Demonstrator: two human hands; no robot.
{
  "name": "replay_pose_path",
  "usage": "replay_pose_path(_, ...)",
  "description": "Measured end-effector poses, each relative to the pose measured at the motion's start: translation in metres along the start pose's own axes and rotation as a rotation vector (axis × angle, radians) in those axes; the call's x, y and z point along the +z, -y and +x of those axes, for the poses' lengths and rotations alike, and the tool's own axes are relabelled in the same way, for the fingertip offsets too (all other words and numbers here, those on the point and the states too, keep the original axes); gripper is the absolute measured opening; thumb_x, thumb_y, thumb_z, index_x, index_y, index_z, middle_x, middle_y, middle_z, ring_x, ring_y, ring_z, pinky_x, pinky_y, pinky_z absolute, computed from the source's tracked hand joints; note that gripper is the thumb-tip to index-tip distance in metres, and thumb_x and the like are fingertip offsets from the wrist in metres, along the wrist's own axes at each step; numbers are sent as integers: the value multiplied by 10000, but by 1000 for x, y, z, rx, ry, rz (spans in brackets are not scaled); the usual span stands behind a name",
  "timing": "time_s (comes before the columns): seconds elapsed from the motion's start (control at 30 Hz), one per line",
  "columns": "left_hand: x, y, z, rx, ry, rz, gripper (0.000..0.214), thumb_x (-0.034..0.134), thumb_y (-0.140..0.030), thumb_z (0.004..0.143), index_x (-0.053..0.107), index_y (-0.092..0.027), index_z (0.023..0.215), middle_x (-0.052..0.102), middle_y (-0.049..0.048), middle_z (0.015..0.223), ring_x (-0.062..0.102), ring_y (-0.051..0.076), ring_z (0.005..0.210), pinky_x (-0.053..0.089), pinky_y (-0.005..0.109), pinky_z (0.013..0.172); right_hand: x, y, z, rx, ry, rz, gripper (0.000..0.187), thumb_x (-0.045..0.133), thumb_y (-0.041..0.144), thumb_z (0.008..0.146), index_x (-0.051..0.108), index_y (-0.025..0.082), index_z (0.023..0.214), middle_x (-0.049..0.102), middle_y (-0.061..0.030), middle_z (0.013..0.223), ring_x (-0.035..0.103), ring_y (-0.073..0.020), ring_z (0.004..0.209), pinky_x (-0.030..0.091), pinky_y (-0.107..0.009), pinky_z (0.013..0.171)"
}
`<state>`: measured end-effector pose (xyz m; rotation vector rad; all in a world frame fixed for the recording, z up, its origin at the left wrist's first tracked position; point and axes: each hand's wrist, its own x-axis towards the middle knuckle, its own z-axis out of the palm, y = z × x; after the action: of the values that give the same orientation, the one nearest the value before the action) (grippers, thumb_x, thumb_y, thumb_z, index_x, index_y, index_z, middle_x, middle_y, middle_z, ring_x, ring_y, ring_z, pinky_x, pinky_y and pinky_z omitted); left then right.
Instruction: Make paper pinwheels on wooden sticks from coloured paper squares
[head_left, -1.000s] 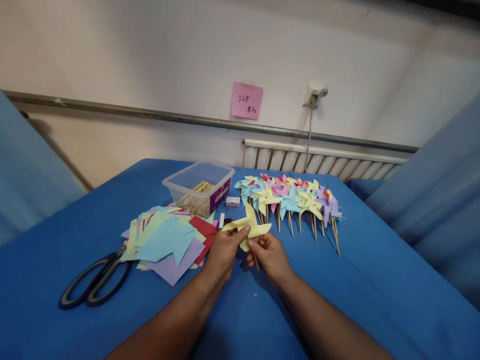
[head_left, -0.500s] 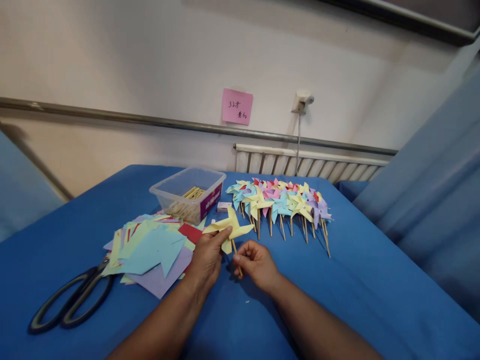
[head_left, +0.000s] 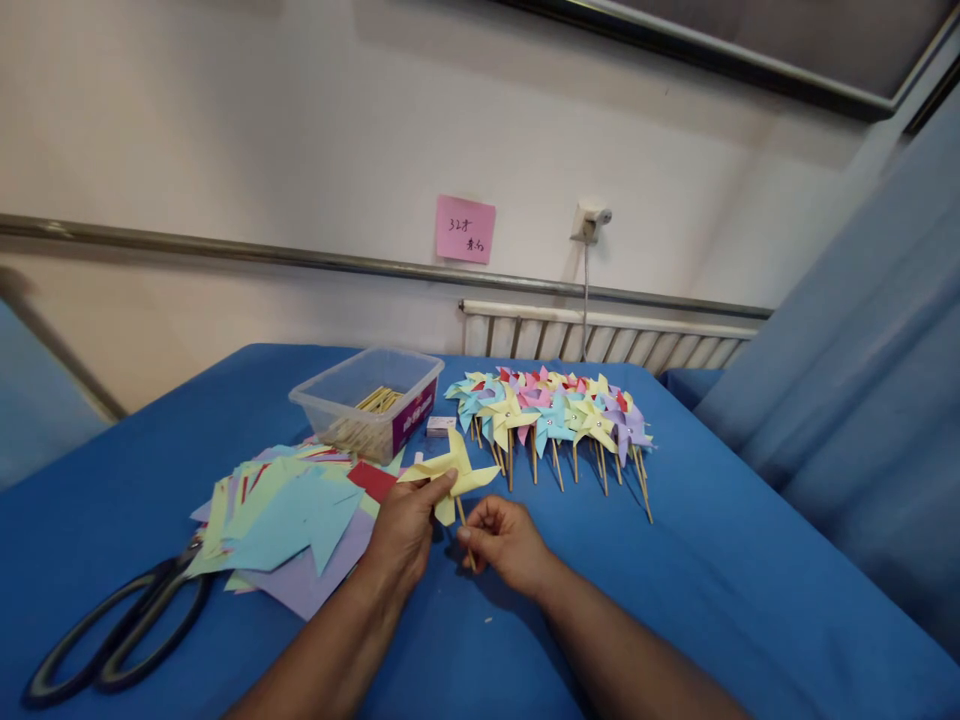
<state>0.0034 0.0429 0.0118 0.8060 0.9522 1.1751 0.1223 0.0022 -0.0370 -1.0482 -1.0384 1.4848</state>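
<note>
A yellow paper pinwheel (head_left: 470, 476) on a thin wooden stick is held up in front of me, over the blue cloth. My left hand (head_left: 411, 520) grips its head, the thumb pressed on the middle of the folded paper. Lower down, my right hand (head_left: 501, 542) pinches the stick between thumb and fingers. The back of the paper head and the fingers behind it are hidden. Close to my left hand lies a pile of coloured paper sheets (head_left: 292, 515), with a red piece (head_left: 373, 480) sticking out.
Large scissors (head_left: 146, 620) lie at the left, blades under the paper. A clear plastic box (head_left: 352, 410) holds wooden sticks. Beside it is a small box (head_left: 439, 427). Many finished pinwheels (head_left: 555, 415) lie in rows at the back right. A radiator (head_left: 600, 335) runs along the wall.
The view has tilted up slightly and shifted, so everything sits a little lower and further left. Both hands keep the same hold on the pinwheel.
</note>
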Motion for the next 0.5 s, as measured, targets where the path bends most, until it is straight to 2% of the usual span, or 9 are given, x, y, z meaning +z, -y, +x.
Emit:
replay_pose_path(0.13,-1,1,2,12,1,-4,276,784,-282,585,692,-111,783,691,44,680,572,132,547,430,239,554,0,-1,1,-2,-17,-10,436,778,499,561,511,173,673,575,51,464,526,-85,399,380,-196,417)
replay_pose_path(0.27,-1,1,3,19,-24,8,326,788,-271,565,696,-108,832,701,52,699,555,123,509,428,245,543,0,-3,1,-21,-16,-45,430,769,503,577,513,171,677,574,48,470,531,-87,413,380,-199,427)
replay_pose_path(0.5,-2,0,3,22,-37,41,339,804,-254,492,697,-107,779,704,64,697,625,191,614,444,259,562,1,-5,2,-30,-19,-76,469,751,556,569,506,172,678,563,52,460,510,-85,407,379,-211,446)
